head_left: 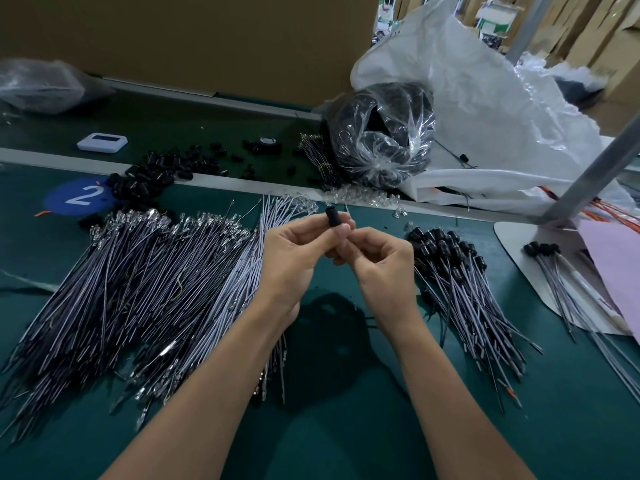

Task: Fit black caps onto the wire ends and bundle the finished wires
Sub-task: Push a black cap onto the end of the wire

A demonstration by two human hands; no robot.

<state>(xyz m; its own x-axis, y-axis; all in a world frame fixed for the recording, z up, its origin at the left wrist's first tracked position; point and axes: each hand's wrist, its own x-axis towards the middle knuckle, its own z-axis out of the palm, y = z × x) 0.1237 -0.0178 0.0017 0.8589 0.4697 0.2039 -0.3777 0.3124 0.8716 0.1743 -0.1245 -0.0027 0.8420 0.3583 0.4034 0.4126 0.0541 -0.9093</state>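
Note:
My left hand (294,258) and my right hand (377,261) meet above the green table. Between their fingertips stands a small black cap (333,217), pinched by my left hand's fingers and thumb. My right hand's fingers are curled just under the cap; what they pinch is hidden. A wide heap of uncapped grey wires (138,289) lies to the left. A pile of capped wires (460,285) lies to the right. Loose black caps (156,174) are scattered at the back left.
A clear bag of black parts (381,133) and a big white sack (485,109) stand at the back right. Clear LEDs (363,195) lie by the ledge. A few capped wires (554,268) rest on a white board; a pink sheet (616,271) is far right.

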